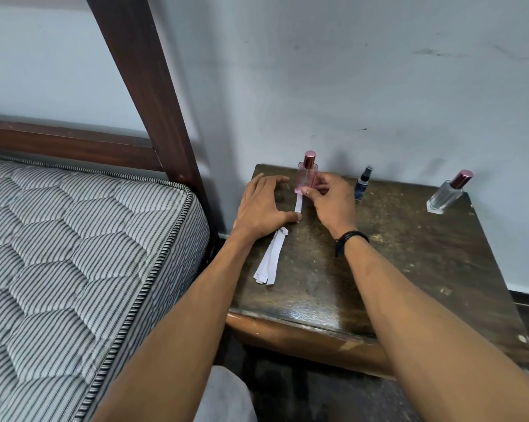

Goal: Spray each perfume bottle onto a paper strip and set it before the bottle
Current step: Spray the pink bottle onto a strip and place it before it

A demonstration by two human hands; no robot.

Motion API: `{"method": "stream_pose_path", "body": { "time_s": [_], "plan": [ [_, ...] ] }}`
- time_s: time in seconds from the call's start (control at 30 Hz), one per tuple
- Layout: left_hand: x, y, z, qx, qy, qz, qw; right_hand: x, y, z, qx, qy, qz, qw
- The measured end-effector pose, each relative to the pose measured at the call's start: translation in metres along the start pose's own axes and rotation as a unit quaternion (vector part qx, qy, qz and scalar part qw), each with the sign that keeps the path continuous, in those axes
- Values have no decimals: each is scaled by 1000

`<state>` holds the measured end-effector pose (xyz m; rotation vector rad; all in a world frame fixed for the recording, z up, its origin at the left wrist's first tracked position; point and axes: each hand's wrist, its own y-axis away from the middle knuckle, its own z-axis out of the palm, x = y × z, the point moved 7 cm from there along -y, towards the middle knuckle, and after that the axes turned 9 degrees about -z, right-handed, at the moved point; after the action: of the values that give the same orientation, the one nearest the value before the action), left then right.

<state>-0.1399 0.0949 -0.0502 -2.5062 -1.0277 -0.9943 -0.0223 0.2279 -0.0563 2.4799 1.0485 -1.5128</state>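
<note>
Hazard 1: the right hand (330, 202) works directly against the foot of the pink bottle (306, 175). The bottle is tall and narrow, so a nudge from the knuckles would likely tip it.

Hazard 2: the paper strip (298, 206) is light. On release it may slide or curl out of line with the pink bottle.

Hazard 3: the spare strips (269, 260), nearer the person than the pink bottle and to its left, lie beside the left wrist. They could be dragged when that arm lifts.

Pose: the left hand (263, 205) lies flat on the table (409, 269) left of the pink bottle, fingers straight and slightly spread, thumb pressing the strip's near end. The right hand sits just right of the pink bottle, fingers curled, thumb and forefinger apparently pinching the strip's far end. The strip runs from the bottle's foot toward the person. The dark spray bottle (362, 184) stands right of the pink bottle, and the clear bottle (447, 193) farther right; neither has a strip before it
</note>
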Motion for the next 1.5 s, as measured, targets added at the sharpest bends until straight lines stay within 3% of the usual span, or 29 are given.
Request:
{"method": "stream_pose_path", "body": {
  "time_s": [0.67,1.0,1.5],
  "plan": [
    [0,0,1,-12,10,26,1000,-1,0,0,-7,1,-8,1000],
    [3,3,4,-48,-32,-9,998,-1,0,1,-10,2,-3,1000],
    [2,2,4,-39,-44,-17,998,-7,-1,-1,-15,-2,-7,1000]
  ]
}}
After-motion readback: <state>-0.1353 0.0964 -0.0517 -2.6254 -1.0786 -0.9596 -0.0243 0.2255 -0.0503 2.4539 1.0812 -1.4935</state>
